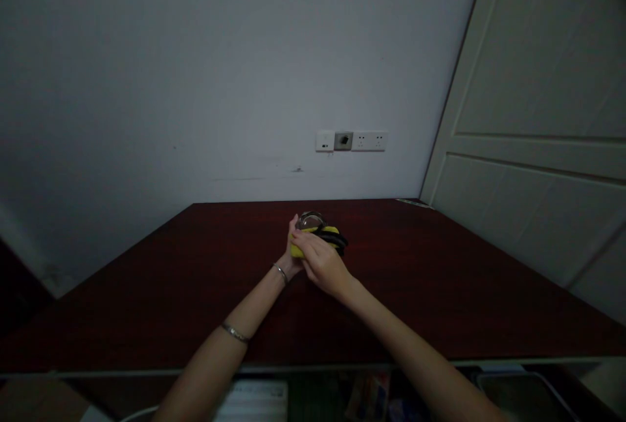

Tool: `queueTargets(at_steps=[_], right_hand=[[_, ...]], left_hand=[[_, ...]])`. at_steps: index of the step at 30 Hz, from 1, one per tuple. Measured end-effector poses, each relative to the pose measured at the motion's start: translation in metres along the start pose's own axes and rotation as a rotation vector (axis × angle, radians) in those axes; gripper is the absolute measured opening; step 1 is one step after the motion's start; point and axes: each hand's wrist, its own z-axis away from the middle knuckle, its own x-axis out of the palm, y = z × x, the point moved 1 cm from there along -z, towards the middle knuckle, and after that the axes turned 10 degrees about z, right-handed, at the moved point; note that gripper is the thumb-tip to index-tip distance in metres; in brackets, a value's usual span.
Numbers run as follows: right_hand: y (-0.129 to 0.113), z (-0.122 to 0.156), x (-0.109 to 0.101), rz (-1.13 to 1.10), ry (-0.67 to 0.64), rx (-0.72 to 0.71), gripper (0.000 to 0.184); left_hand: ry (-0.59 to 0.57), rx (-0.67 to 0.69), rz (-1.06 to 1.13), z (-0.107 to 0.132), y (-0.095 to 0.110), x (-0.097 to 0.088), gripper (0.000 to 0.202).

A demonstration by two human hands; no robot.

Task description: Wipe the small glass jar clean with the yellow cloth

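Observation:
Above the middle of the table, a clear round glass vessel (pixel 312 220) shows its rim; whether it is a cup or a jar I cannot tell. My left hand (pixel 291 260) is closed around its left side, with most of the fingers hidden behind the cloth and my other hand. A yellow and black cloth (pixel 296 251) lies bunched against the near side of the glass. My right hand (pixel 320 261) grips this cloth from above, its fingers pressed together over the yellow part. Dark folds of the cloth stick out to the right.
The dark red tabletop (pixel 235 233) runs back to a pale wall with sockets (pixel 369 141). A white panelled door (pixel 528 115) stands at the right. Below the table's front edge are a white box (pixel 254 401) and a clear-lidded container (pixel 523 396).

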Motion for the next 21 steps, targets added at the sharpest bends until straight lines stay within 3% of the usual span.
queueTargets(at_steps=[3, 6, 10, 13, 16, 21], right_hand=[[0.004, 0.003, -0.009, -0.111, -0.081, -0.021, 0.041], [0.012, 0.005, -0.019, -0.181, -0.041, 0.005, 0.044], [0.032, 0.001, -0.034, -0.118, 0.145, 0.124, 0.047], [0.048, -0.005, -0.040, 0.048, 0.221, 0.220, 0.046], [0.057, -0.010, -0.038, 0.168, 0.230, 0.294, 0.042], [0.047, -0.013, -0.014, 0.094, 0.062, 0.145, 0.042]], left_hand=[[-0.054, 0.027, -0.052, 0.000, 0.002, 0.001, 0.053], [-0.066, 0.062, -0.099, 0.001, 0.005, -0.002, 0.057], [-0.052, -0.155, -0.191, 0.004, 0.006, -0.009, 0.065], [-0.136, -0.261, -0.231, 0.008, 0.005, -0.009, 0.067], [-0.177, -0.298, -0.257, 0.010, 0.002, -0.007, 0.067], [-0.057, -0.250, -0.335, 0.006, -0.002, -0.011, 0.066]])
